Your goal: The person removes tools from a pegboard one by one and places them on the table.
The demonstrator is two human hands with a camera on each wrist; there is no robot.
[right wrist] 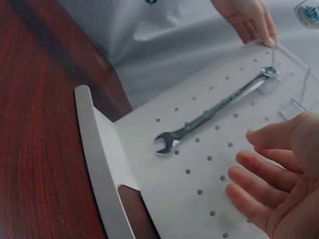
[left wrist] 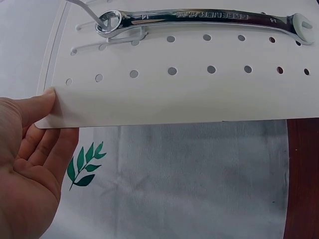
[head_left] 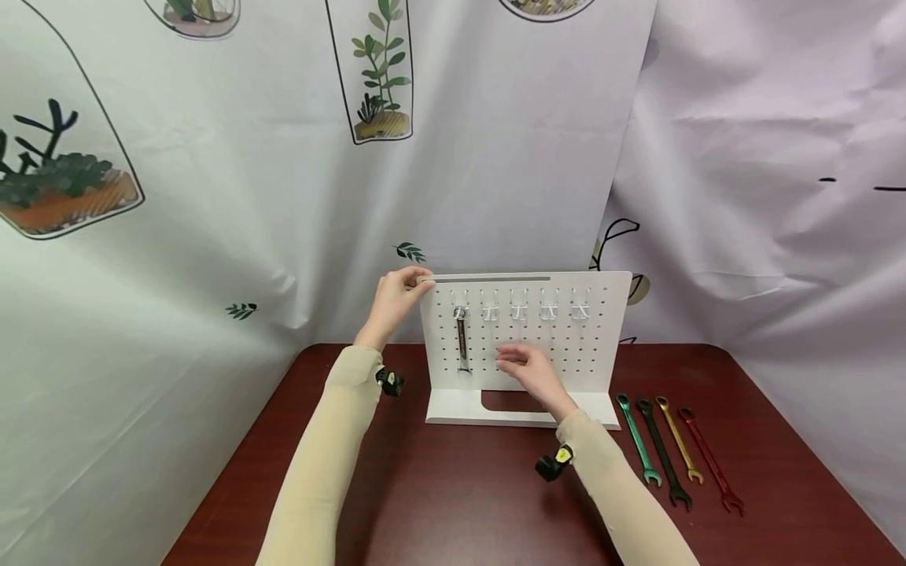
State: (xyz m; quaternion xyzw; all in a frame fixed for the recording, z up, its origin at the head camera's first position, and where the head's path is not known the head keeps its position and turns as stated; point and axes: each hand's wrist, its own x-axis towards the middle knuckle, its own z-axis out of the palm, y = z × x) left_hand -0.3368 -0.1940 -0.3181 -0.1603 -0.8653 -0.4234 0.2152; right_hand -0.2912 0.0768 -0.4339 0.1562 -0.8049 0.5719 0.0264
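A white pegboard stand [head_left: 612, 330] stands upright on the table. On its leftmost hook hangs a silver combination wrench [head_left: 462, 338], ring end up and open end down. My left hand [head_left: 398, 299] grips the board's top left corner, thumb on the front face and fingers behind, as the left wrist view also shows. In front of the board, to the right of the silver wrench, my right hand [head_left: 534, 373] is held with relaxed fingers and nothing in them. The right wrist view shows its fingers [right wrist: 256, 172] spread apart near the perforated face.
Several clear hooks [head_left: 519, 312] line the board's upper part, right of the hung wrench. On the dark red table [head_left: 439, 487], right of the stand, lie a green wrench [head_left: 639, 440], a black wrench [head_left: 664, 452], a gold wrench [head_left: 679, 440] and a red wrench [head_left: 711, 460]. A printed curtain [head_left: 283, 196] hangs behind.
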